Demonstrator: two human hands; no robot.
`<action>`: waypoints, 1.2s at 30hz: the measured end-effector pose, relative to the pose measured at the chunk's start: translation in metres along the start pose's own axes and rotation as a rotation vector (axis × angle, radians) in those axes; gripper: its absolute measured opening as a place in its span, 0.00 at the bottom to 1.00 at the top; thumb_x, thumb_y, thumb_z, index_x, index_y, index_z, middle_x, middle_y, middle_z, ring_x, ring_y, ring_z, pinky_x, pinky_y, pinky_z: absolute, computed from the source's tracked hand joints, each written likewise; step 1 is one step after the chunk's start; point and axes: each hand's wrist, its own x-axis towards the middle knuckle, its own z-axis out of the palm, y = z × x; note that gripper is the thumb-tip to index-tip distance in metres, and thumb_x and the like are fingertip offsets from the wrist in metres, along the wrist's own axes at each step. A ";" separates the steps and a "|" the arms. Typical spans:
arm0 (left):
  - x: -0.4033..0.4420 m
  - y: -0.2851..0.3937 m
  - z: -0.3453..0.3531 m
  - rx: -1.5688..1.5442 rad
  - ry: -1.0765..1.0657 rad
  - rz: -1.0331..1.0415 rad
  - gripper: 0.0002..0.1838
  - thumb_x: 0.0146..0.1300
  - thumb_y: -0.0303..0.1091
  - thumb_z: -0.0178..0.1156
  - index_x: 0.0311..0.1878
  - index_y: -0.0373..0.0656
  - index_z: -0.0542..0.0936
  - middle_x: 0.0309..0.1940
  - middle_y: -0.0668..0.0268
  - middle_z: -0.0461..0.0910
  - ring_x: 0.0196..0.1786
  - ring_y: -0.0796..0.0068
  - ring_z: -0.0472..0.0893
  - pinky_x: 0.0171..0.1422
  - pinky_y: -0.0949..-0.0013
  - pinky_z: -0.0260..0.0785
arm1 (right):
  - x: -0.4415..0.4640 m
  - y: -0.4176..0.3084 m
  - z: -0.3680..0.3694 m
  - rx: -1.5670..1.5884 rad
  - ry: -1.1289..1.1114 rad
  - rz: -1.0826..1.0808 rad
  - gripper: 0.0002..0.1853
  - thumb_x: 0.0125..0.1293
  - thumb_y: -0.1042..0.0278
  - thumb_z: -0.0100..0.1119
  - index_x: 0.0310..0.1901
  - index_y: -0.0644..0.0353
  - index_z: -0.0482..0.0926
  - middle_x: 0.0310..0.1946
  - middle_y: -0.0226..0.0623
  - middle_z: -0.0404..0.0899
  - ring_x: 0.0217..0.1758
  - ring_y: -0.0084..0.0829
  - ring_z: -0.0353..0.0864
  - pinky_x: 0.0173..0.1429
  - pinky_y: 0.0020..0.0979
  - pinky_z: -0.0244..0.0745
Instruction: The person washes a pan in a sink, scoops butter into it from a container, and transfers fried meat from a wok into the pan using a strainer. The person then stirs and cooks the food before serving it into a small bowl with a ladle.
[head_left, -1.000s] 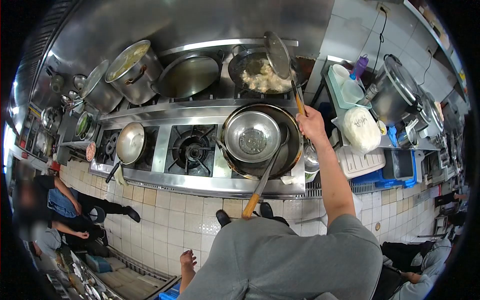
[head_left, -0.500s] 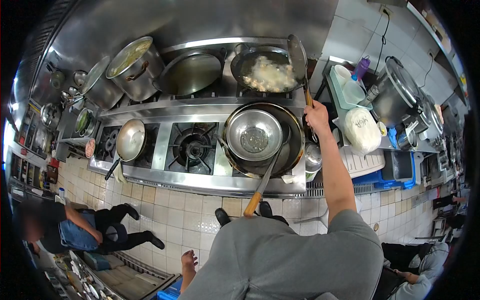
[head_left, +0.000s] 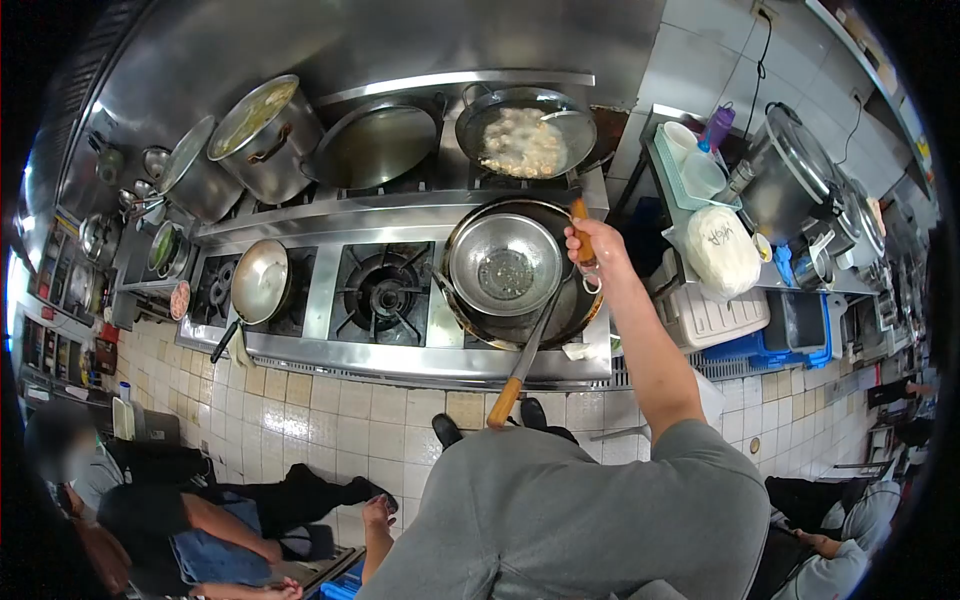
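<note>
My right hand [head_left: 597, 248] is wrapped round the wooden handle of a ladle [head_left: 568, 118], whose head rests in the far wok [head_left: 480, 112] among pale frying pieces [head_left: 522, 142] in bubbling oil. Below that wok, a metal strainer bowl [head_left: 505, 265] sits in a large dark wok [head_left: 462, 322]. A second wooden-handled utensil [head_left: 508, 398] leans across this wok's front edge. Low beside my body hangs my left hand [head_left: 378, 512], away from the stove; its fingers look loosely curled, and whether they hold anything is not clear.
Left of the frying wok stand a wok of liquid [head_left: 380, 147] and a tall pot [head_left: 268, 130]. A pan [head_left: 260, 283] sits by a bare burner [head_left: 384, 292]. On the right shelf is a white bag [head_left: 723, 252]. People are at lower left and lower right.
The ladle has gone from raised at the far wok's right side down into the oil. My right hand has moved left and slightly down. Co-workers at the left have shifted.
</note>
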 end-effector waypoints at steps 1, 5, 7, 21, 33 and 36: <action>0.020 -0.015 -0.007 0.124 -0.018 0.101 0.18 0.70 0.43 0.61 0.59 0.51 0.76 0.44 0.70 0.82 0.37 0.70 0.80 0.43 0.49 0.71 | 0.003 0.005 0.006 0.023 -0.009 -0.024 0.11 0.71 0.59 0.57 0.35 0.58 0.77 0.21 0.28 0.75 0.19 0.23 0.74 0.18 0.23 0.59; -0.003 0.007 0.006 0.028 0.047 -0.007 0.16 0.70 0.43 0.61 0.57 0.51 0.78 0.40 0.71 0.81 0.35 0.72 0.80 0.41 0.51 0.71 | 0.002 0.009 0.030 0.012 -0.067 -0.006 0.11 0.72 0.60 0.57 0.37 0.59 0.76 0.21 0.28 0.75 0.21 0.23 0.74 0.22 0.22 0.63; -0.008 0.011 0.007 0.045 0.043 0.000 0.15 0.70 0.43 0.61 0.57 0.51 0.78 0.39 0.71 0.81 0.35 0.72 0.80 0.40 0.52 0.71 | 0.022 0.018 0.030 0.061 -0.115 0.043 0.11 0.73 0.59 0.56 0.38 0.58 0.76 0.22 0.27 0.75 0.21 0.22 0.74 0.24 0.22 0.66; -0.015 -0.006 -0.005 0.318 -0.017 0.201 0.20 0.71 0.44 0.60 0.60 0.46 0.77 0.44 0.66 0.81 0.44 0.61 0.83 0.42 0.50 0.73 | 0.011 0.007 0.013 0.648 -0.379 0.122 0.10 0.71 0.70 0.57 0.49 0.66 0.72 0.33 0.34 0.76 0.25 0.21 0.75 0.28 0.24 0.75; -0.011 0.015 0.009 0.053 0.064 -0.041 0.24 0.71 0.43 0.59 0.67 0.46 0.72 0.59 0.60 0.79 0.49 0.58 0.81 0.52 0.44 0.73 | -0.014 -0.036 -0.012 -0.199 0.022 -0.207 0.08 0.71 0.66 0.57 0.37 0.62 0.76 0.28 0.32 0.77 0.22 0.21 0.74 0.23 0.25 0.69; -0.010 0.011 0.010 0.054 0.057 -0.014 0.23 0.71 0.43 0.60 0.66 0.46 0.73 0.58 0.60 0.79 0.48 0.58 0.81 0.50 0.45 0.73 | -0.013 -0.042 -0.012 -0.371 0.081 -0.253 0.07 0.70 0.68 0.57 0.37 0.64 0.76 0.26 0.34 0.78 0.21 0.22 0.74 0.22 0.27 0.69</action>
